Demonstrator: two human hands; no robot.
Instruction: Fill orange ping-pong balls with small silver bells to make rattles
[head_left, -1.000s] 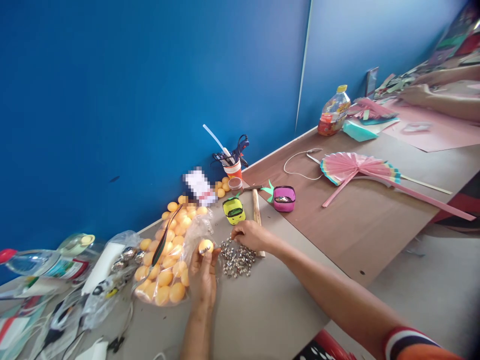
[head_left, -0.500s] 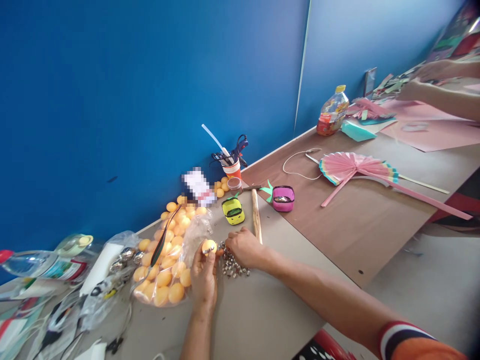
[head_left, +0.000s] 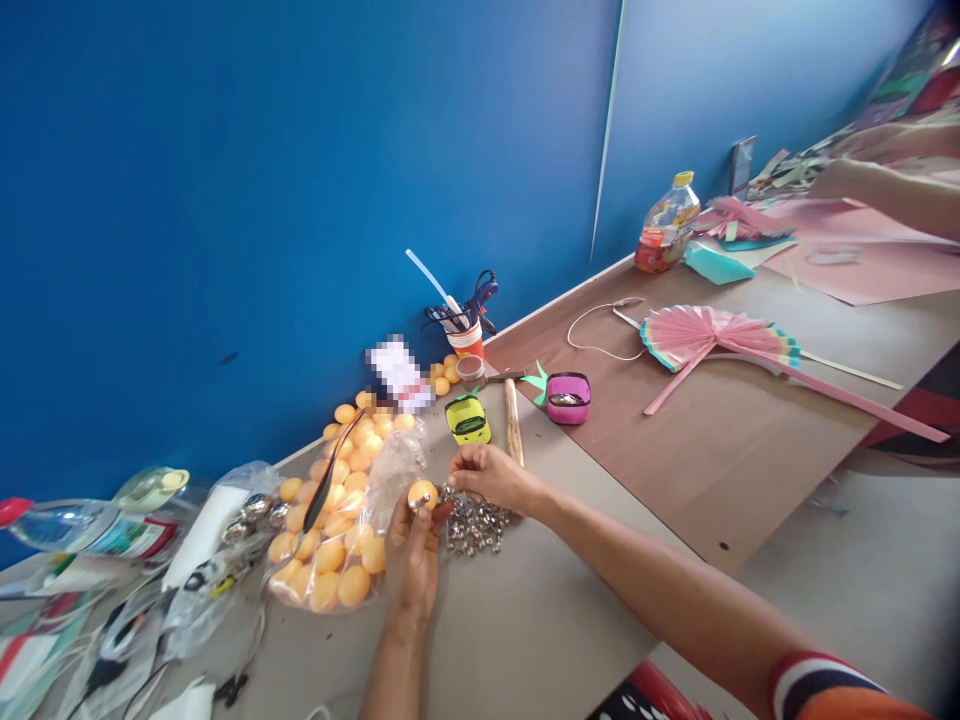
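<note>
My left hand (head_left: 412, 565) is closed around an orange ping-pong ball (head_left: 424, 493), whose upward side carries small shiny metal bits. Just right of it, my right hand (head_left: 493, 477) has thumb and fingertips pinched together beside the ball; whatever is between them is too small to make out. Below my right hand lies a pile of small silvery metal pieces (head_left: 478, 530). On the left, a clear plastic bag (head_left: 330, 560) full of similar orange balls rests on the table. A wooden-handled hammer (head_left: 513, 425) lies behind my right hand.
A yellow-green box (head_left: 468, 420) and a purple box (head_left: 568, 398) sit behind the pile. Farther back stands a cup (head_left: 468, 338) of tools. A pink paper fan (head_left: 705, 335) lies to the right, near a bottle (head_left: 667, 225). A co-worker's arms (head_left: 892, 180) reach in far right.
My right hand has lifted slightly up from the pile, uncovering more metal pieces, with its fingertips pinched. My left hand keeps the ball, turned slightly.
</note>
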